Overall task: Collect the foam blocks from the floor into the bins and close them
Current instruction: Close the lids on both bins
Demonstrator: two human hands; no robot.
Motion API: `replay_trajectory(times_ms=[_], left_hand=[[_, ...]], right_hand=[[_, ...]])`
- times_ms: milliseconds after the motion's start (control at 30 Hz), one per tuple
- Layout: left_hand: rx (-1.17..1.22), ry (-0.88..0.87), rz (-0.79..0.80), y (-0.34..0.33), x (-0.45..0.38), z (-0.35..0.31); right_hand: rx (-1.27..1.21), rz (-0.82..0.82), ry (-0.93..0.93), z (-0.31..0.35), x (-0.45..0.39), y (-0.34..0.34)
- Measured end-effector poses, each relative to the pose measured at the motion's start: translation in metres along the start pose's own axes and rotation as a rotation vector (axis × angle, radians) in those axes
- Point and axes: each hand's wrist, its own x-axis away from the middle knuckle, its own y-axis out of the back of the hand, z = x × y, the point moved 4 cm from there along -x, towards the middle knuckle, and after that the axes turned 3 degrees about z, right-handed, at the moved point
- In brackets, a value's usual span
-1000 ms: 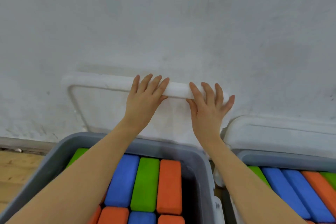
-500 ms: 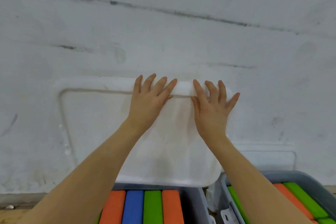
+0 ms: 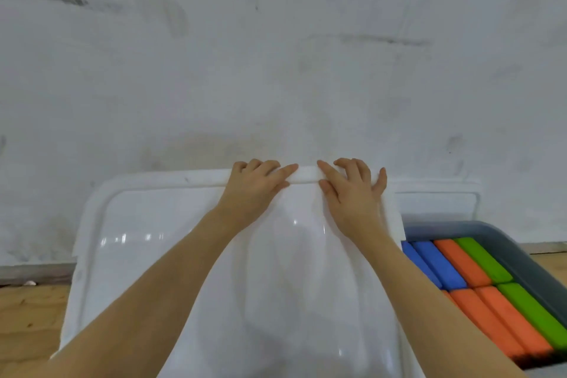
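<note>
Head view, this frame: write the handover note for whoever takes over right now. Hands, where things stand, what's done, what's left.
Left hand: fingers curled over the far edge of the white lid, gripping it.
Right hand: gripping the same edge beside it, thumb under the rim.
The white lid covers the left bin from view; whether it is seated or latched cannot be told.
Right grey bin is open, packed with blue, orange and green foam blocks. Its white lid stands behind it against the wall.
Done: blocks loaded, none visible on the floor.
Left: press the left lid home, then close the right bin.
</note>
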Motion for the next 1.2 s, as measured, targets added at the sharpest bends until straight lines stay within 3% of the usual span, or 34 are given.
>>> replay_trajectory(times_ms=[267, 567, 700, 967, 1200], left_hand=[[0.072, 0.099, 0.288, -0.093, 0.056, -0.005], [0.011, 0.346, 0.487, -0.159, 0.113, 0.010], [-0.029, 0.449, 0.794, -0.171, 0.124, 0.004], [0.029, 0.675, 1.032, -0.150, 0.161, -0.052], [0.051, 0.705, 0.991, -0.161, 0.177, -0.055]], right_hand=[[-0.051, 0.261, -0.145, -0.043, 0.053, -0.093], [0.036, 0.617, -0.078, -0.051, 0.101, -0.175], [0.059, 0.736, -0.104, -0.056, 0.126, -0.185], [0.164, 0.781, -0.195, -0.069, 0.153, -0.169], [0.164, 0.749, -0.212, -0.067, 0.152, -0.178]])
